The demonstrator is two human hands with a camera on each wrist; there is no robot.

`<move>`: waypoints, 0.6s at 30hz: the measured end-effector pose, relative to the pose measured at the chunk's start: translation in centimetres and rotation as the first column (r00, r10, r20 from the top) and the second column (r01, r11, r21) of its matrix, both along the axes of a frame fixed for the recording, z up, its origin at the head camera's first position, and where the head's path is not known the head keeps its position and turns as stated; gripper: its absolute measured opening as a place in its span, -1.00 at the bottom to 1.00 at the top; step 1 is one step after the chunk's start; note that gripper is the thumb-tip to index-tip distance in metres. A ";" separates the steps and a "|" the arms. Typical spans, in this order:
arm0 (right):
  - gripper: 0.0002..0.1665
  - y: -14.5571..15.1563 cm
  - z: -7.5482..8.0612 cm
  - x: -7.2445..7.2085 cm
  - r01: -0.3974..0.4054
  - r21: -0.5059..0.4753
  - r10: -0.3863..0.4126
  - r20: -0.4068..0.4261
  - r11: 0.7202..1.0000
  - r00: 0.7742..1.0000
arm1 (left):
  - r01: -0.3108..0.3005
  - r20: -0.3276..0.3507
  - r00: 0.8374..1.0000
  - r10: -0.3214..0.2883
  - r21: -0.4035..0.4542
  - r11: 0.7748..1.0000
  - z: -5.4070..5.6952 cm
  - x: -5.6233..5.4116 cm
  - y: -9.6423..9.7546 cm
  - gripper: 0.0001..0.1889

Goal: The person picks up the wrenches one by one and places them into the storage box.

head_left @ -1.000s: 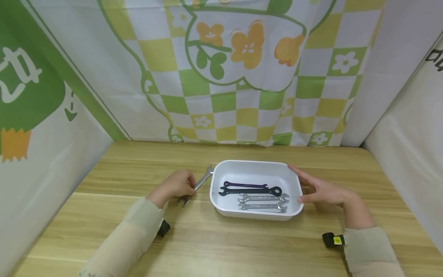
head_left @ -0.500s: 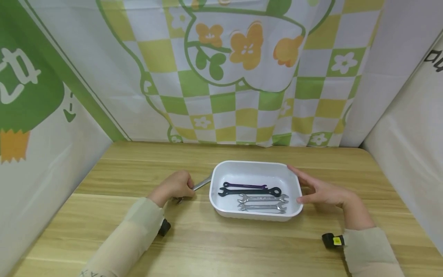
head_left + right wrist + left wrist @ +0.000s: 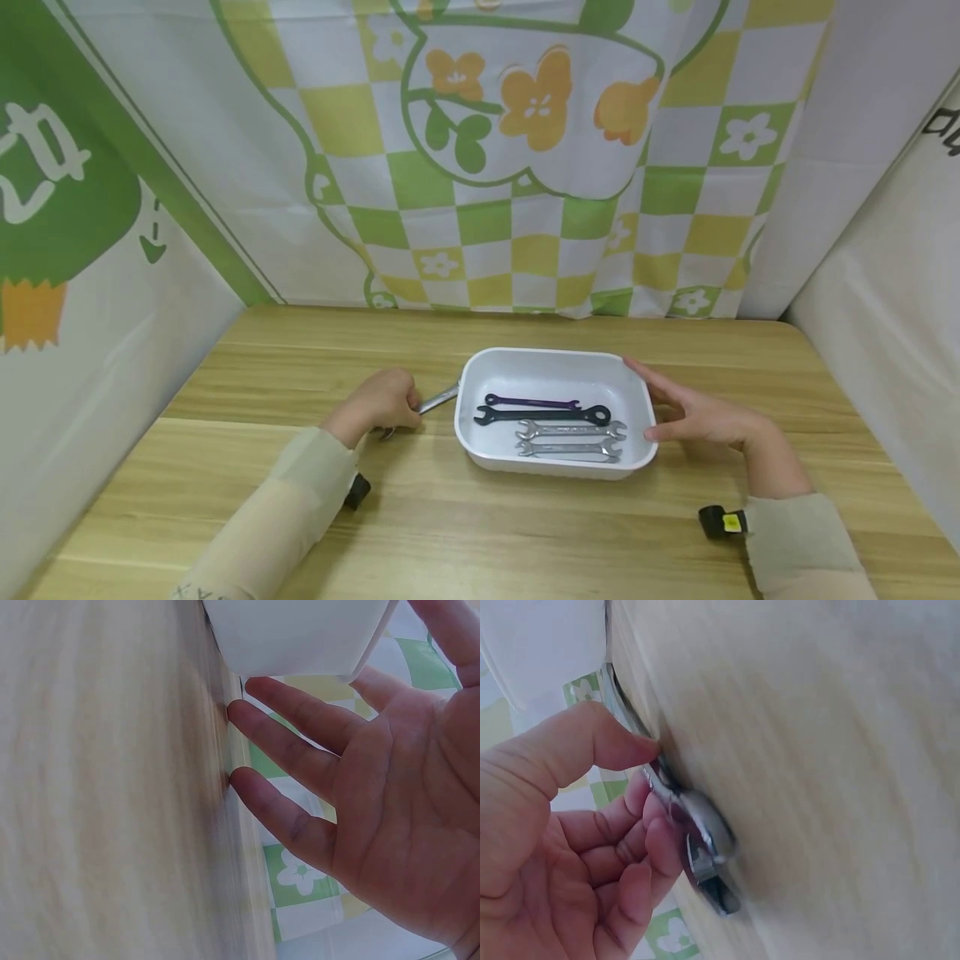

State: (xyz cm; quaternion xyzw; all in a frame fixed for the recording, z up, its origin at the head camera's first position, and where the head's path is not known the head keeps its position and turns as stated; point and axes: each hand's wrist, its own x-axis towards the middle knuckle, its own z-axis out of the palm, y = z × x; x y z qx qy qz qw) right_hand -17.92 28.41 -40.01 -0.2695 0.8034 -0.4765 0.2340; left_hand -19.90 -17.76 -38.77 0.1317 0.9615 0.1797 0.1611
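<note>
My left hand [image 3: 384, 402] pinches a silver wrench [image 3: 438, 398] between thumb and fingers, left of the white bin [image 3: 555, 468]. The wrench's far end meets the bin's left wall in the head view; its near end shows partly under the hand. In the left wrist view, its shiny near end [image 3: 701, 821] lies close over the wood. My right hand [image 3: 705, 417] touches the bin's right side, thumb and forefinger at the rim, other fingers stretched out. Inside the bin lie a small purple wrench [image 3: 532, 402], a black ratchet wrench [image 3: 540, 414] and silver open-end wrenches [image 3: 570, 431].
Underneath is a wooden table [image 3: 510, 542], bare at the front. A patterned curtain [image 3: 525, 250] hangs behind its back edge, with white cloth sides [image 3: 892, 333] at left and right.
The wrench in my left hand has turned: its far end has dropped toward the bin's left wall, and its near end has gone further under the hand. The right hand and bin stay put.
</note>
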 end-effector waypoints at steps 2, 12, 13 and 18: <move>0.19 0.0 0.0 0.0 0.001 0.000 -0.001 0.000 1.000 1.000 | 0.004 0.003 1.000 -0.004 -0.001 1.000 0.2 0.0 0.0 -0.73; 0.20 0.0 -0.1 0.0 0.002 -0.004 -0.002 0.021 1.000 1.000 | 0.042 0.027 0.999 -0.044 0.047 0.998 0.5 -0.1 -0.7 -0.77; 0.20 0.0 -0.1 0.0 0.002 -0.005 -0.001 0.020 1.000 1.000 | 0.049 0.028 0.998 -0.051 0.050 0.998 0.5 -0.1 -0.8 -0.78; 0.20 0.0 -0.1 0.1 -0.002 -0.006 0.002 0.006 1.000 1.000 | 0.055 0.100 0.993 -0.068 0.127 0.990 0.5 -0.6 -1.7 -0.83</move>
